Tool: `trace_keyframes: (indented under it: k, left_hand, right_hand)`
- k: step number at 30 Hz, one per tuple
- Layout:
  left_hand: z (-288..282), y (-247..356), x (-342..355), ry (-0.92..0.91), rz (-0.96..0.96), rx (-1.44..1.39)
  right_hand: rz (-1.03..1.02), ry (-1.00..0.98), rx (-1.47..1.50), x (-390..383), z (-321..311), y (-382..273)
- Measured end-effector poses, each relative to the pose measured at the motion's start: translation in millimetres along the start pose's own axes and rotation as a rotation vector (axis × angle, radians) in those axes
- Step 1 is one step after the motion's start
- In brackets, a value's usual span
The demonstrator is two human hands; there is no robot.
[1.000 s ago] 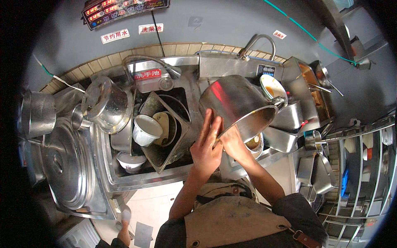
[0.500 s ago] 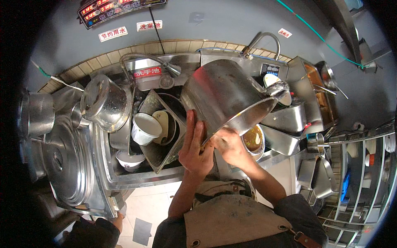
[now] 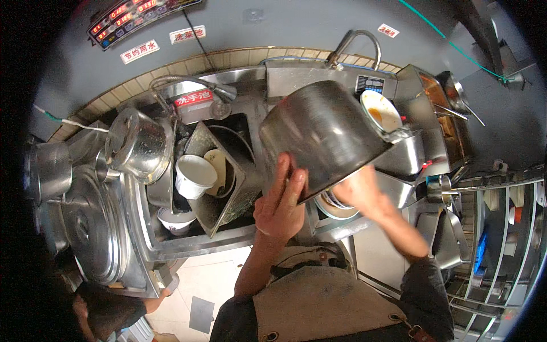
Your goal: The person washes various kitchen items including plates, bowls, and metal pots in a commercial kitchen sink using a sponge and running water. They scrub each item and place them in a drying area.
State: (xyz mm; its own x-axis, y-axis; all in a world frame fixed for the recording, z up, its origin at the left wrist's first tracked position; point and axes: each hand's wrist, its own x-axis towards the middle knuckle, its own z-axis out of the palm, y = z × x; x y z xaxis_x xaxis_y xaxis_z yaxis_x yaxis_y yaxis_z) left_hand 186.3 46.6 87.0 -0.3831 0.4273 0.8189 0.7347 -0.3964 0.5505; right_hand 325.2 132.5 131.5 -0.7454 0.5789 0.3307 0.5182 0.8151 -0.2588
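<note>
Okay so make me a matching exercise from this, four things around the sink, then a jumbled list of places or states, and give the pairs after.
1. steel pot
2. round lid
3. white dish
4. arched tap

A. left of the sink
B. stained orange inside
C. at the back, beyond the pot
D. tilted, the left hand at its edge

Pairs: 1-D, 2-A, 3-B, 4-C

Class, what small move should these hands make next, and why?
Perhaps press the left hand more firmly against the deep, tilted, silver-grey metal pot: the left fingers touch its outside, while the right hand is blurred by its edge, contact unclear.
</note>
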Motion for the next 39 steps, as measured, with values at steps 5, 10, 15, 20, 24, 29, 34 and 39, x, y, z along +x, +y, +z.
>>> trace_keyframes:
  k: [5, 10, 15, 20, 24, 29, 34, 39]
  left_hand:
    - [-6.4, -3.2, -2.9, -0.104, -0.083, 0.089]
    - [-1.6, -1.2, -0.1, -0.100, -0.038, 0.053]
    - [4.3, -2.9, 0.4, -0.093, -0.043, 0.032]
    - [1.7, -4.3, 7.5, -0.105, -0.041, -0.014]
    - [9.1, -12.2, 7.9, -0.034, -0.001, -0.140]
    - [6.1, -2.7, 14.3, -0.079, -0.070, -0.058]
    - [-3.2, -9.1, 23.8, -0.005, -0.129, 0.078]
    - [-7.6, -9.7, 11.3, -0.259, -0.012, 0.126]
  right_hand:
    - [0.218, 0.132, 0.826, -17.6, 34.7, -41.3]
    - [0.294, 0.186, 0.661, -5.1, 35.4, -44.8]
    - [0.122, 0.036, 0.513, -17.2, 35.1, -37.8]
    - [-0.149, -0.229, 0.148, -22.2, 16.4, -13.2]
    - [-0.141, -0.471, -0.052, -11.7, -9.5, 3.6]
    - [-0.158, -0.384, 0.196, -31.1, 15.0, -21.0]
    - [-0.157, -0.190, 0.112, -13.3, 23.1, -42.9]
    - [-0.030, -0.580, -0.644, -7.6, 20.4, 13.5]
